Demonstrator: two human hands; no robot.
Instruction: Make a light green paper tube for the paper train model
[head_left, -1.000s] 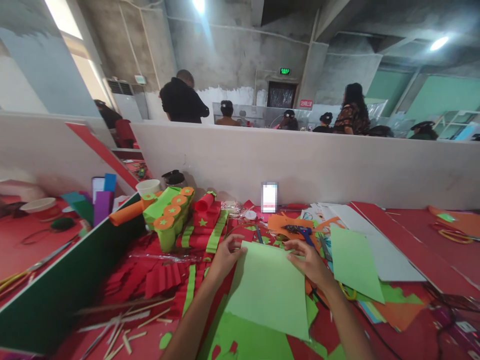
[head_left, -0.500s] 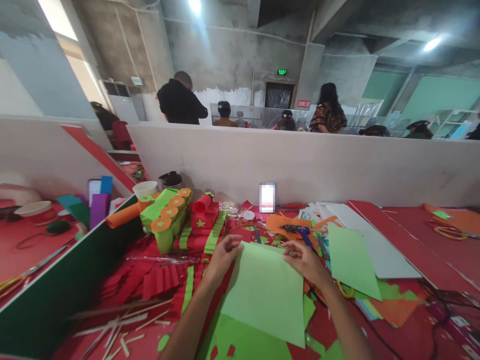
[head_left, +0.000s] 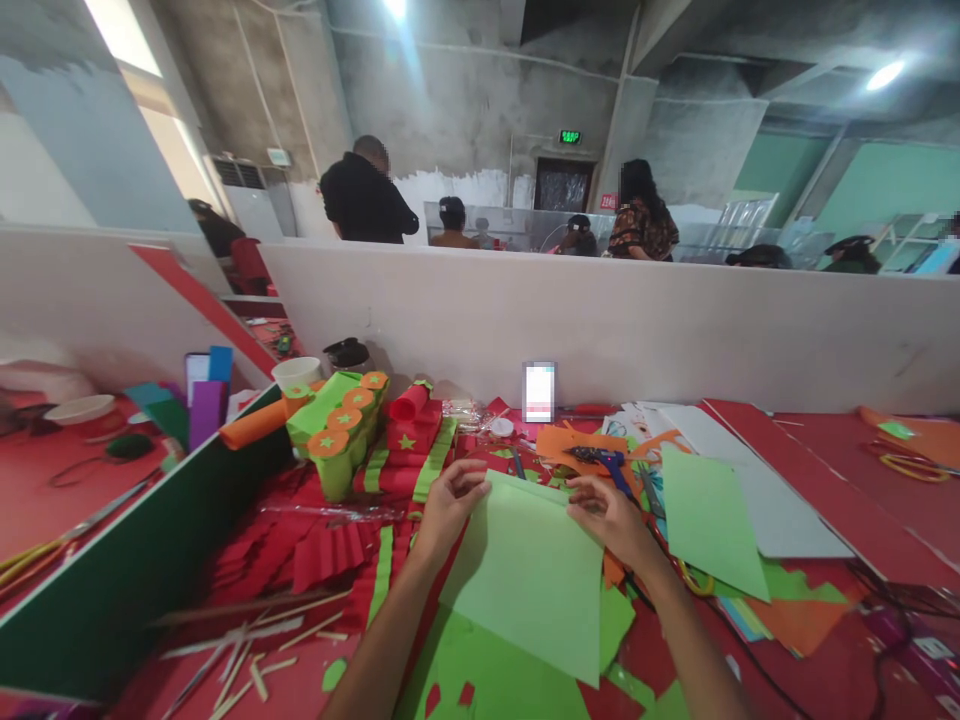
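Note:
A light green paper sheet (head_left: 525, 575) lies tilted on the red table in front of me. My left hand (head_left: 450, 505) pinches its far left corner with the fingers closed. My right hand (head_left: 611, 515) grips the far right corner the same way. A thin strip along the sheet's far edge looks lifted or folded over between my two hands. More green paper (head_left: 487, 685) lies under the sheet.
A green and red paper model with orange star discs (head_left: 360, 430) stands at the left. A second green sheet (head_left: 709, 525), orange scraps, a blue glue gun (head_left: 604, 460) and a phone (head_left: 538, 392) lie beyond. Wooden sticks (head_left: 247, 650) are scattered near left. People stand behind the partition.
The sheet's far edge has risen slightly between my hands and the sheet has turned a little. A person in the background has walked to the left.

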